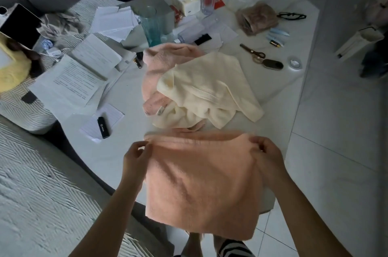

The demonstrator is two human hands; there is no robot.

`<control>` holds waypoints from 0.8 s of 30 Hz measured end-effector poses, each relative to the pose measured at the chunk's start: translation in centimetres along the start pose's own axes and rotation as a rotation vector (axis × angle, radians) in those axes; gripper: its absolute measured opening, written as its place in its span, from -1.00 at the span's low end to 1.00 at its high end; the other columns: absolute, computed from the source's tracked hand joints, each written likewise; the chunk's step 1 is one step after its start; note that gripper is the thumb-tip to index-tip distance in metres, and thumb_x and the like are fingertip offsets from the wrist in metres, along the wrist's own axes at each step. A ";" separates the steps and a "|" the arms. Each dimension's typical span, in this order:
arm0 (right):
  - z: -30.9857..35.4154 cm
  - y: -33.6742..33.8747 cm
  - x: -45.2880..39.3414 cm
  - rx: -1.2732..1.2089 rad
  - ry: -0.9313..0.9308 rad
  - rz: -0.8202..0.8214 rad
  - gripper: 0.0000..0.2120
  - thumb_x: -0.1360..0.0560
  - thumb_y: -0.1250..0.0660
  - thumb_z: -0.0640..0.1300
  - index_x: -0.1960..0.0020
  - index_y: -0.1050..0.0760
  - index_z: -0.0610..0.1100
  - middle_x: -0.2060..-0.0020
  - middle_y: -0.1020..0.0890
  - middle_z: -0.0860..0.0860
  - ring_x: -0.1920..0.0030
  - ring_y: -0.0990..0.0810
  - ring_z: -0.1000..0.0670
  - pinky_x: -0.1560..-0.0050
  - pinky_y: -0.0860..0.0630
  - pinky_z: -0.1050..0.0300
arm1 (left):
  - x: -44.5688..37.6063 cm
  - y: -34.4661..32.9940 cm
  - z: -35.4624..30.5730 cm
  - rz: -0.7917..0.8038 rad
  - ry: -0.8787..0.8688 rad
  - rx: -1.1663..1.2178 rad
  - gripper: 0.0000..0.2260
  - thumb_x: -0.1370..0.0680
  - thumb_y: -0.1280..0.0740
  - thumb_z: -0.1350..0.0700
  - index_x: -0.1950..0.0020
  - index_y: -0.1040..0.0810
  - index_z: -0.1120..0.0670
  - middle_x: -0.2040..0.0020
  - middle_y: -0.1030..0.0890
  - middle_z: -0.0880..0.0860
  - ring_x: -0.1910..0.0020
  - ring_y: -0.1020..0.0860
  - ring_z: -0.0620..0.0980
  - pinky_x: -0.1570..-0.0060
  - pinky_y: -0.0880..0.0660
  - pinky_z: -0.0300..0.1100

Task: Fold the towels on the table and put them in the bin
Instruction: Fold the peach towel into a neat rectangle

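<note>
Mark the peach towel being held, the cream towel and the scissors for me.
peach towel [201, 181], head view, middle of the hanging cloth.
cream towel [210, 86], head view, flat upper layer of the crumpled pile.
scissors [253, 52], head view, near the pivot, where blades meet handles.

A single wide-angle view is taken from head height, directed forward and steeply down over the near edge of the white table [117, 151]. The forearms are seen entering from the bottom of the frame, close to the lens. The far end of the table is reached at the top, straight lines are bowed toward the edges, and floor tiles [336, 151] are included at right.
</note>
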State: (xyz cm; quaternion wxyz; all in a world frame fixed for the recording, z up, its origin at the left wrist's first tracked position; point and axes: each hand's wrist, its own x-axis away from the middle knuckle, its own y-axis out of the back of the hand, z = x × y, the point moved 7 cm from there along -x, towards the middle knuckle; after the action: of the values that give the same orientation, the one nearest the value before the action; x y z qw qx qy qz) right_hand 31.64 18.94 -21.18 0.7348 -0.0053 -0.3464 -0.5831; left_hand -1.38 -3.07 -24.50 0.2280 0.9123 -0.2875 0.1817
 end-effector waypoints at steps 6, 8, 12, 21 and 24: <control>-0.6 -2.4 -1.6 -0.098 -0.098 0.093 -0.79 -0.62 -0.23 -0.20 -0.20 -0.57 -0.15 -0.06 -0.62 -0.01 0.01 -0.62 0.01 0.03 -0.55 0.16 | -2.1 -0.2 0.7 -0.044 0.109 -0.024 -0.72 -0.61 -0.31 -0.04 -0.27 -0.54 0.04 -0.01 -0.62 0.00 0.07 -0.58 0.01 0.13 -0.54 -0.12; -1.7 -2.6 -1.8 0.204 -0.007 0.130 -0.69 -0.61 -0.24 -0.19 -0.34 -0.51 -0.12 -0.21 -0.59 -0.03 -0.19 -0.57 -0.08 -0.18 -0.50 0.04 | -2.1 -0.6 1.8 0.017 0.159 -0.064 -0.70 -0.60 -0.34 -0.06 -0.28 -0.52 0.04 -0.07 -0.57 0.03 0.03 -0.57 0.00 0.15 -0.53 -0.13; -3.9 -1.3 -1.2 0.167 0.012 0.065 -0.76 -0.55 -0.29 -0.22 -0.07 -0.64 0.06 0.04 -0.68 0.09 -0.01 -0.62 0.01 0.07 -0.48 0.19 | -1.1 -0.2 3.3 0.124 0.164 -0.117 -0.70 -0.58 -0.38 -0.04 -0.23 -0.53 0.08 -0.06 -0.62 0.07 0.01 -0.61 0.04 0.21 -0.54 -0.16; -2.5 -0.5 -0.2 0.106 0.129 0.022 -0.74 -0.54 -0.29 -0.25 0.09 -0.67 0.06 0.19 -0.63 0.11 0.25 -0.54 0.13 0.16 -0.48 0.20 | 1.6 0.5 4.9 0.306 0.064 -0.230 -0.84 -0.56 -0.38 -0.04 0.18 -0.60 -0.01 0.35 -0.64 -0.06 0.30 -0.56 -0.03 0.29 -0.43 -0.23; -0.8 -0.9 -0.8 -0.190 0.066 -0.028 -0.83 -0.52 -0.38 -0.12 0.22 -0.56 -0.16 0.33 -0.53 0.07 0.34 -0.49 0.11 0.36 -0.47 0.32 | 0.2 0.5 3.5 0.248 0.087 -0.022 -0.80 -0.37 -0.33 0.11 0.17 -0.46 0.25 0.34 -0.41 0.09 0.31 -0.32 0.05 0.31 -0.26 -0.10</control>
State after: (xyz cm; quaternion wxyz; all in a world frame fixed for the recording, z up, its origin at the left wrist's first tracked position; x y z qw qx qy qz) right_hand 31.19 19.02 -22.55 0.7338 -0.0509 -0.2654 -0.6233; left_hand -0.81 -5.41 -27.16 0.2259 0.8586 -0.3898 0.2448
